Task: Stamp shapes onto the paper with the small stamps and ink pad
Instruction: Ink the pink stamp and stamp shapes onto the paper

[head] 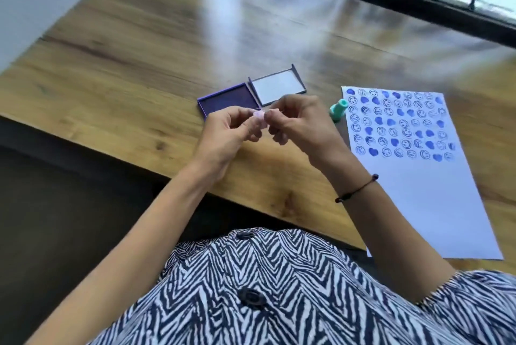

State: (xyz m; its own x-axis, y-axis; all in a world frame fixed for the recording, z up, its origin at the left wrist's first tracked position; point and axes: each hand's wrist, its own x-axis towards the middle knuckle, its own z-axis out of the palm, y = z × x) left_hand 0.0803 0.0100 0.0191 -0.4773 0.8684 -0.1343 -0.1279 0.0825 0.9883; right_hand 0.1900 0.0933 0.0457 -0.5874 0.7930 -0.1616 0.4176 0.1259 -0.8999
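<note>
Your left hand (231,132) and right hand (296,121) together pinch the pink stamp (259,116); the ink pad (227,101) lies just beyond at eleven o'clock, nearer your left.

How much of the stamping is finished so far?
Roughly the top half of the paper already carries rows of blue hearts and smiley faces; the lower half is bare. Right now both hands, left hand and right hand, hold a small pink stamp between the fingertips, above the table near the open ink pad. A teal stamp lies beside the paper.
</note>
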